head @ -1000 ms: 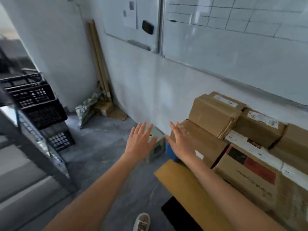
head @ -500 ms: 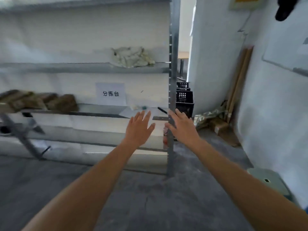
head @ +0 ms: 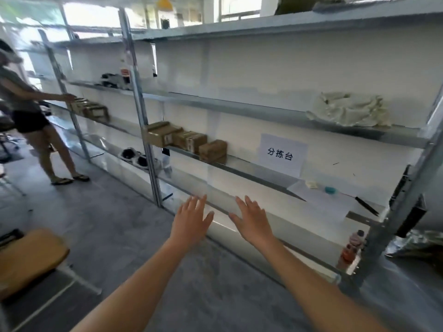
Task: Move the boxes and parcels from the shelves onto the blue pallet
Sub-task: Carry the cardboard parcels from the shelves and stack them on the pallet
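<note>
Both the left hand (head: 191,222) and right hand (head: 254,224) reach forward at lower centre, fingers straight, grasping nothing; boxes (head: 189,142) sit on the shelf (head: 251,170) above.

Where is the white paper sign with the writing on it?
The white paper sign hangs on the wall behind the shelves, right of centre in the head view, just right of three brown boxes.
</note>
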